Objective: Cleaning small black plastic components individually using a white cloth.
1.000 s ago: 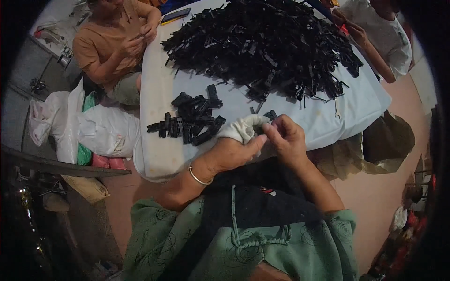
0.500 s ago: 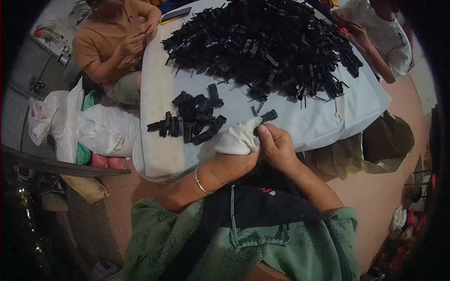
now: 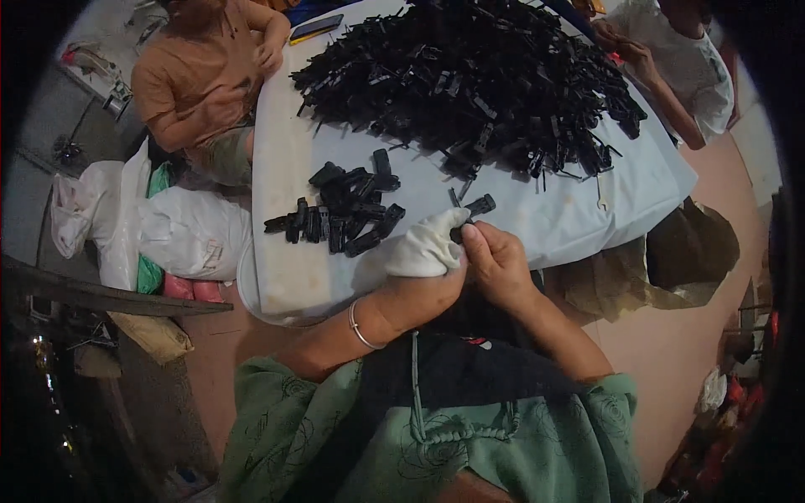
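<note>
Both my hands meet at the near edge of the table around a small black plastic part. My left hand, with a white cloth covering over its fingers and a metal bangle at the wrist, is closed on the part. My right hand is bare, its thumb and fingers pinching the part's near end. A thin dark piece sticks up beside it. To the left of my hands lies a small group of black plastic parts. Beyond them rises a large heap of similar black parts.
A pale sheet covers the table. An open-end wrench lies at its right, a phone at the far left. People sit at the far left and far right. White sacks stand left; a brown sack lies right.
My hands stay nearly in place around the black part. At the far left, the other person's hands have come apart, one of them lowering.
</note>
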`<state>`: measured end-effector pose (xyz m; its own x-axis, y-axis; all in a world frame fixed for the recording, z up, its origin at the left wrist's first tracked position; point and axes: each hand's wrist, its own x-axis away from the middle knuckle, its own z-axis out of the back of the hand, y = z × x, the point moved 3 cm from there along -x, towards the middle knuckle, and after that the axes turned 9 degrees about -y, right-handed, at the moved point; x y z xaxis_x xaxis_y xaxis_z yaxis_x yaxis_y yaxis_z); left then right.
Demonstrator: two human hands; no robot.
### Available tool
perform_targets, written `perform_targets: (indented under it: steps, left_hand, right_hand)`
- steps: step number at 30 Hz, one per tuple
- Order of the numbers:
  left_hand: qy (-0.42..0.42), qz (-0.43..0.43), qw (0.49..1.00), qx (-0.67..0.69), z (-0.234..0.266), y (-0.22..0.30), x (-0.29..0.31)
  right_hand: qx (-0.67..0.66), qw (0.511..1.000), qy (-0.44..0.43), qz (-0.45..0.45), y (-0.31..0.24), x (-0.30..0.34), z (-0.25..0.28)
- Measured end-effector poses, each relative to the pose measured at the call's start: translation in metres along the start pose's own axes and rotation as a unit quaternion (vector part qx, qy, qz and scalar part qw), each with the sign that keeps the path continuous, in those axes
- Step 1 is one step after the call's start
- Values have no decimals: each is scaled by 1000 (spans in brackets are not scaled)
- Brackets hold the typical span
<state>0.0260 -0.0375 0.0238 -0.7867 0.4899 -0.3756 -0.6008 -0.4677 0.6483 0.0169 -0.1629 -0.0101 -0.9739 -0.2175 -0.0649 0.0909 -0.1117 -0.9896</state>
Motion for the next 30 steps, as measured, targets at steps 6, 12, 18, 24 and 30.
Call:
perform_targets:
  steps: [6,12,18,24,30]
  left_hand:
    - [-16,82,939,334,1,-19,2]
    - [-43,188,858,477,12,-16,0]
    - [-63,167,784,594,14,-14,0]
    - [-83,197,664,716,13,-17,1]
    - [-140,153,655,726,11,-16,2]
  right_hand:
    - [110,991,-1,75,-2,4,11]
    - [202,973,-55,101,-12,7,22]
    - [172,977,-55,114,-12,8,21]
    - [166,971,-54,161,-25,13,24]
    - [193,962,-57,184,-36,14,25]
